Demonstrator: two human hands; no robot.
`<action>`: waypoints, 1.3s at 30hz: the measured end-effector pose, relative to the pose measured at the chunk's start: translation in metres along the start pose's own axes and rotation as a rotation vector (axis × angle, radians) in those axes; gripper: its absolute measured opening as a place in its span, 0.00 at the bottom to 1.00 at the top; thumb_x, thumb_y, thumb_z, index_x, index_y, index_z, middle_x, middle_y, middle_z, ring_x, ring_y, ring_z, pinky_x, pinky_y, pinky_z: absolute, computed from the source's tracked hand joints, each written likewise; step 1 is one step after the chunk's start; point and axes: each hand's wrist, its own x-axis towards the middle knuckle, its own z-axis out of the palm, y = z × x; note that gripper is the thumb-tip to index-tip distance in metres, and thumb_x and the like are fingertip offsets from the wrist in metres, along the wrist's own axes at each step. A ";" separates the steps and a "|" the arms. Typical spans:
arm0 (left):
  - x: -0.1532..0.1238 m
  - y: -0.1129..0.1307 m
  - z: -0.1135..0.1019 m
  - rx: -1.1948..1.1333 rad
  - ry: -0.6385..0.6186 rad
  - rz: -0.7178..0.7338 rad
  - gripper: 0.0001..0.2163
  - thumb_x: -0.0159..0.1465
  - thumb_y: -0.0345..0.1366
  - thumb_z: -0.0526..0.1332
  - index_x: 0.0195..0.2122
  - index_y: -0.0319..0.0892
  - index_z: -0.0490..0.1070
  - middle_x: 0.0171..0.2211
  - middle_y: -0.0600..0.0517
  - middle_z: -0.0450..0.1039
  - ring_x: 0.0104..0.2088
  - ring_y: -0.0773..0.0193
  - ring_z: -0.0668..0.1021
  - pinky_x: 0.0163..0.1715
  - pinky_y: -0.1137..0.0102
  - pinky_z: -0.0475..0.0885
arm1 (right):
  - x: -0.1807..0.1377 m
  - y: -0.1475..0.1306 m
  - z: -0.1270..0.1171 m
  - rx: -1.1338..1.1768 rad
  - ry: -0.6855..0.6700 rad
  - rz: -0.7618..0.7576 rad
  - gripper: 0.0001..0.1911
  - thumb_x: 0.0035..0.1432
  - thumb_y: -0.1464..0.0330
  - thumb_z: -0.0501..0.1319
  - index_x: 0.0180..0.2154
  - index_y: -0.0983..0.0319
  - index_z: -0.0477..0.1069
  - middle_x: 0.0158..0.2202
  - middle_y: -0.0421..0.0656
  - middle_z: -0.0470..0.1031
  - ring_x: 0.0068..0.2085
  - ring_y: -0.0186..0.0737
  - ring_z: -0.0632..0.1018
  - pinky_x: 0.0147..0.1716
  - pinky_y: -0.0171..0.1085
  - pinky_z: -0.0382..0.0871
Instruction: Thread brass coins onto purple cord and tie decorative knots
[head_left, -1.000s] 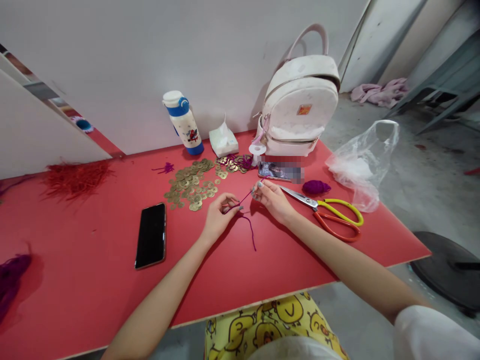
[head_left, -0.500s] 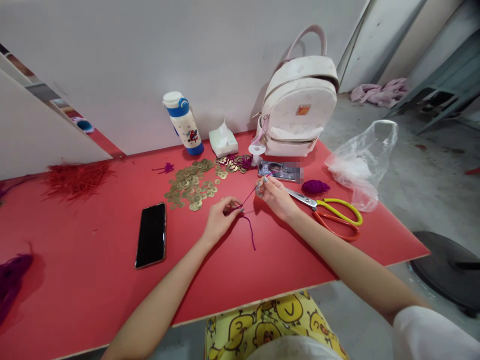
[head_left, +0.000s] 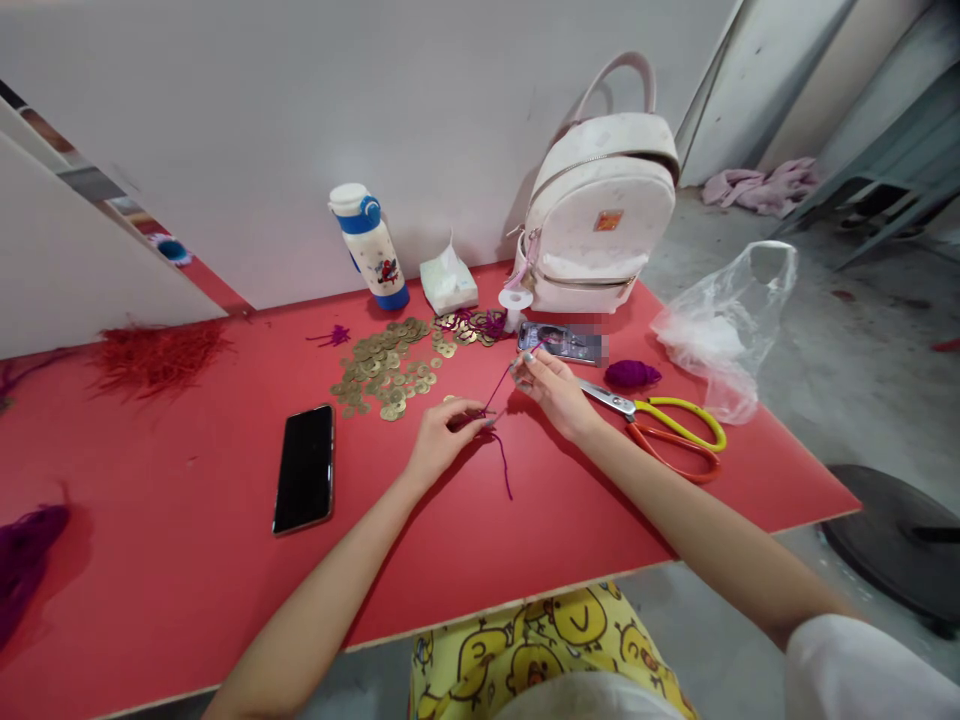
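A thin purple thread runs taut between my two hands over the red table. My left hand pinches its lower part, and a loose tail hangs toward me. My right hand pinches the upper end, just in front of a small phone with a patterned case. A pile of brass coins lies just beyond my left hand. Scissors with yellow and orange handles lie right of my right hand.
A black phone lies to the left. At the back stand a blue-and-white bottle, a tissue pack, a white spool and a pale backpack. Purple yarn ball, plastic bag, red tassels also lie about.
My right hand has drawn the thread's upper end slightly away from my left hand, toward the patterned phone. The left hand has barely shifted.
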 end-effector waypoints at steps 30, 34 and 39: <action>0.002 0.003 -0.006 0.089 0.211 0.088 0.08 0.61 0.36 0.63 0.25 0.40 0.74 0.23 0.53 0.72 0.24 0.68 0.71 0.26 0.73 0.64 | -0.017 0.012 0.010 -1.002 -0.456 -0.459 0.06 0.61 0.69 0.62 0.32 0.59 0.77 0.57 0.47 0.70 0.58 0.48 0.68 0.58 0.53 0.61; 0.000 0.001 -0.004 0.292 0.152 0.134 0.08 0.62 0.36 0.62 0.27 0.41 0.76 0.25 0.52 0.74 0.26 0.66 0.73 0.28 0.72 0.65 | -0.022 0.006 0.011 -1.063 -0.450 -0.512 0.08 0.64 0.69 0.57 0.37 0.59 0.76 0.56 0.48 0.69 0.57 0.47 0.67 0.57 0.51 0.62; -0.003 0.001 -0.003 0.291 0.010 0.254 0.08 0.64 0.36 0.61 0.30 0.42 0.77 0.29 0.50 0.76 0.31 0.63 0.76 0.33 0.70 0.68 | -0.023 0.004 0.013 -0.956 -0.351 -0.471 0.08 0.65 0.70 0.56 0.35 0.60 0.74 0.51 0.48 0.70 0.55 0.44 0.70 0.56 0.48 0.64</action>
